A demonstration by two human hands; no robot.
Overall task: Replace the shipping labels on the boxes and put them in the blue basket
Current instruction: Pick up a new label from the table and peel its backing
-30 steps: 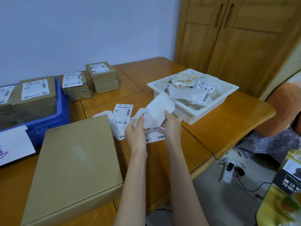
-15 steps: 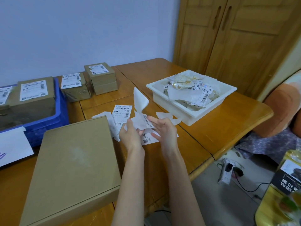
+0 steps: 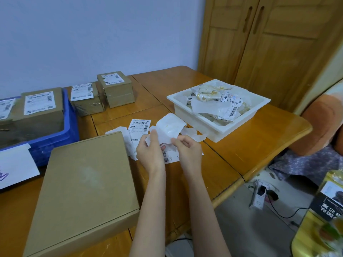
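Note:
My left hand (image 3: 151,153) and my right hand (image 3: 188,150) both pinch a white label sheet (image 3: 169,129) that curls up above the table. Its backing is partly peeled. Under my hands lie more printed shipping labels (image 3: 139,127) and loose backing strips. A large plain cardboard box (image 3: 85,190) with no label lies flat in front of me, left of my hands. The blue basket (image 3: 61,132) at the left holds labelled boxes (image 3: 41,108). Two small labelled boxes (image 3: 115,88) stand on the table behind it.
A white tray (image 3: 219,134) full of torn labels and backing paper sits right of my hands. A white paper sheet (image 3: 15,166) hangs at the basket's front. The table edge runs close on the right, with a wooden wardrobe behind and a power strip (image 3: 259,196) on the floor.
The label sheet first stood up tall in my left hand with my right hand open beside it. Now both hands pinch it and it curls over to the right.

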